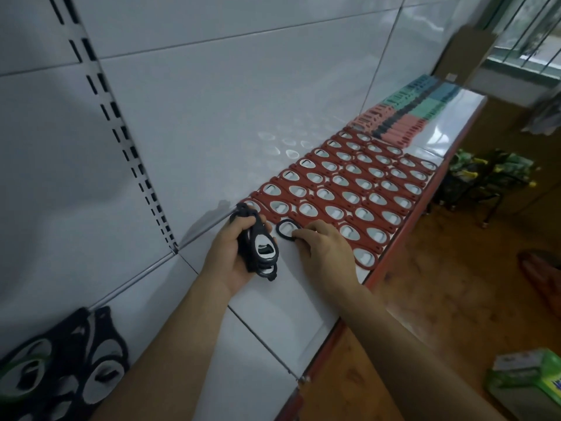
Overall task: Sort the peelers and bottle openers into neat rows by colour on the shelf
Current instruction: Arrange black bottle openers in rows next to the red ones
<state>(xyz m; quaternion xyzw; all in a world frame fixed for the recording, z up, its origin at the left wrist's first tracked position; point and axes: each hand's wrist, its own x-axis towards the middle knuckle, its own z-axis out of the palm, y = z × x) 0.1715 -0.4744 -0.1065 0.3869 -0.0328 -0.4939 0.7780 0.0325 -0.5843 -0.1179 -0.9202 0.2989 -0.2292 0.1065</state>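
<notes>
Head view: gripping stack of black bottle openers (260, 250) in left hand (227, 258); pinching single black bottle opener (284, 228) on shelf (273, 305) with right hand (326, 253), beside near red bottle openers (349, 189).

L forearm (170, 329), bare, comes in from btm centre and runs up to L hand (229, 253), wrist about straight, palm turned to the right. Fingers and thumb curl round a stack of black openers (261, 250), fingertips showing over its far end. R forearm (409, 338), bare, enters from btm right and angles up-left to R hand (326, 253): palm down, knuckles up, fingers bent, tips on a single black opener (287, 229). Pinch or just press, can't tell. Hands side by side, close, not touching.
</notes>
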